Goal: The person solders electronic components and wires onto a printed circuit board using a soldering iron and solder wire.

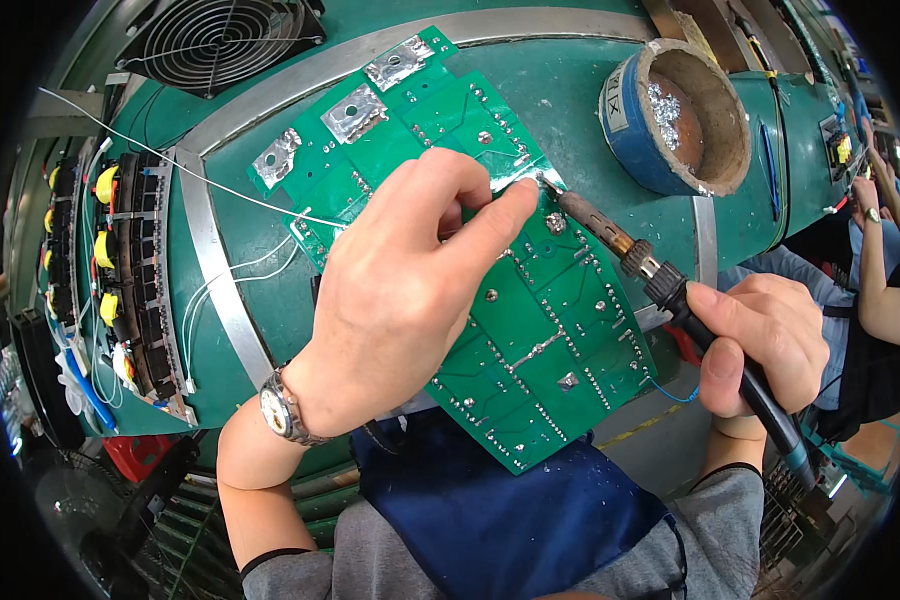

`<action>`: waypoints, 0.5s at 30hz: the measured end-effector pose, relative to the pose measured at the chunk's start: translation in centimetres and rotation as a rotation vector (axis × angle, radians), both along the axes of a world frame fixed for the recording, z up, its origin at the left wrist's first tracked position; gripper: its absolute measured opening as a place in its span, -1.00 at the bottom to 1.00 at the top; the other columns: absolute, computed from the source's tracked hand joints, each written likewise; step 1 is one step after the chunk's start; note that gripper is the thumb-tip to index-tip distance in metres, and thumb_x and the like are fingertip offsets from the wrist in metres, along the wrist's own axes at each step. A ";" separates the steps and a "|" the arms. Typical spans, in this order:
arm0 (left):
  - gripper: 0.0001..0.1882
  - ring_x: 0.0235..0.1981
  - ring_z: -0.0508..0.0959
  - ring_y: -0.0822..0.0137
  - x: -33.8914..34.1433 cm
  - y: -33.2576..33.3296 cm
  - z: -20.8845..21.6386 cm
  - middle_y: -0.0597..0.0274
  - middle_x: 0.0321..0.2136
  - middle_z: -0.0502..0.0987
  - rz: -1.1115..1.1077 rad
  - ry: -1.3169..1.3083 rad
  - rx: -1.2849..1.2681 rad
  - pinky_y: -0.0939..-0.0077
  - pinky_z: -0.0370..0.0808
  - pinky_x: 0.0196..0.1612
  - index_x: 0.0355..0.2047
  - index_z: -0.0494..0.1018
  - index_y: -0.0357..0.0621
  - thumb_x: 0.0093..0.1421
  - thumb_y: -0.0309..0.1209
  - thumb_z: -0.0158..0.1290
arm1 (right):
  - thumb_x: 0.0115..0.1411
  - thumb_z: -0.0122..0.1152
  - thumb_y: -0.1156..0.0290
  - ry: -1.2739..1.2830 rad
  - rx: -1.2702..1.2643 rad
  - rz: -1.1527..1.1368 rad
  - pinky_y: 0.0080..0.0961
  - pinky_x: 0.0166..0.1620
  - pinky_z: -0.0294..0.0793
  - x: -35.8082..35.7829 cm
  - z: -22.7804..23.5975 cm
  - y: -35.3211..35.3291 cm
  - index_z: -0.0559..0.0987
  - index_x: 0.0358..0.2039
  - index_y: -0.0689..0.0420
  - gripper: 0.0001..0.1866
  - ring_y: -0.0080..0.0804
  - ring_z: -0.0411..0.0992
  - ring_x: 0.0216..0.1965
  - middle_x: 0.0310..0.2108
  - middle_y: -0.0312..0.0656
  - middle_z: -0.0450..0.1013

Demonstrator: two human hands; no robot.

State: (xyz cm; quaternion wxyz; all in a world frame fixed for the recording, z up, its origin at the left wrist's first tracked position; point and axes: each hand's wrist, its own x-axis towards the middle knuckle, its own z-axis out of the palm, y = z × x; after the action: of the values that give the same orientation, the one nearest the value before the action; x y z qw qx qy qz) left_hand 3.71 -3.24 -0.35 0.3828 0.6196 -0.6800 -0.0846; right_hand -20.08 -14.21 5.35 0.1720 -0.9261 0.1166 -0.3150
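Right of the green circuit board [530, 315], right fingers [745, 318] grip the soldering iron [625, 246] — tip just inside the board's right edge. Looks like soldering: best hold the tip steady, dwell briefly, skin clear of the heat. Left fingers [450, 177] bunch beside the tip — can't tell what they pinch. Board lies below them, left of the right fingers.
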 end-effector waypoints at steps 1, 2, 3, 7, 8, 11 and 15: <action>-0.62 -0.53 0.46 0.41 0.0 0.1 0.1 0.27 -0.39 0.45 0.011 0.006 0.005 0.53 0.42 -0.49 -0.14 0.65 -0.13 -0.01 -0.67 0.29 | 0.19 0.24 0.38 -0.007 0.018 -0.011 -0.59 -0.70 0.28 -0.1 0.0 0.0 0.67 -0.35 0.31 -0.78 -0.49 0.37 -0.78 -0.73 -0.27 0.44; -0.63 -0.53 0.47 0.41 0.0 0.2 0.3 0.27 -0.40 0.45 0.023 0.003 0.012 0.52 0.42 -0.49 -0.14 0.65 -0.13 -0.01 -0.66 0.29 | 0.20 0.23 0.37 -0.015 0.036 -0.022 -0.59 -0.69 0.28 -0.2 0.0 -0.1 0.67 -0.35 0.31 -0.77 -0.48 0.37 -0.78 -0.73 -0.27 0.43; -0.63 -0.53 0.47 0.40 0.1 0.3 0.4 0.26 -0.40 0.46 0.023 -0.007 -0.015 0.51 0.41 -0.49 -0.15 0.65 -0.13 -0.01 -0.66 0.29 | 0.21 0.22 0.36 -0.015 0.052 -0.035 -0.59 -0.69 0.29 -0.4 0.0 -0.1 0.67 -0.36 0.30 -0.77 -0.48 0.37 -0.78 -0.74 -0.28 0.43; -0.66 -0.52 0.48 0.39 -0.2 0.8 0.9 0.25 -0.43 0.47 -0.002 -0.011 -0.020 0.50 0.41 -0.50 -0.17 0.65 -0.16 -0.01 -0.66 0.29 | 0.25 0.19 0.32 -0.039 0.039 -0.046 -0.58 -0.69 0.30 -1.3 0.6 0.2 0.65 -0.37 0.29 -0.74 -0.48 0.37 -0.78 -0.74 -0.28 0.43; -0.66 -0.52 0.48 0.39 -0.4 1.0 1.0 0.25 -0.43 0.48 -0.013 0.009 0.007 0.50 0.41 -0.50 -0.18 0.65 -0.17 -0.01 -0.66 0.30 | 0.26 0.18 0.31 -0.027 0.040 -0.046 -0.58 -0.68 0.30 -1.5 0.7 0.3 0.65 -0.37 0.29 -0.73 -0.49 0.37 -0.78 -0.74 -0.28 0.44; -0.64 -0.52 0.48 0.39 -0.7 0.9 0.8 0.24 -0.41 0.47 -0.047 0.012 -0.007 0.52 0.41 -0.50 -0.17 0.65 -0.17 -0.03 -0.68 0.29 | 0.25 0.20 0.33 -0.016 0.063 -0.015 -0.59 -0.69 0.30 -1.8 0.5 0.5 0.65 -0.37 0.31 -0.74 -0.49 0.36 -0.78 -0.73 -0.28 0.44; -0.62 -0.51 0.48 0.38 -0.7 0.7 0.4 0.24 -0.40 0.45 -0.057 -0.013 -0.012 0.52 0.42 -0.48 -0.15 0.65 -0.17 -0.03 -0.69 0.28 | 0.22 0.22 0.37 -0.043 0.057 0.033 -0.59 -0.71 0.29 -1.8 -0.1 0.5 0.65 -0.36 0.36 -0.75 -0.49 0.35 -0.79 -0.72 -0.26 0.44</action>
State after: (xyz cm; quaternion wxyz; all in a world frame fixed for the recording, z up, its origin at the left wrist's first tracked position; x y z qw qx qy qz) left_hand 2.97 -2.57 0.09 0.3795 0.5983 -0.7002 -0.0876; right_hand -21.86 -13.68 5.24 0.2062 -0.9156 0.1065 -0.3283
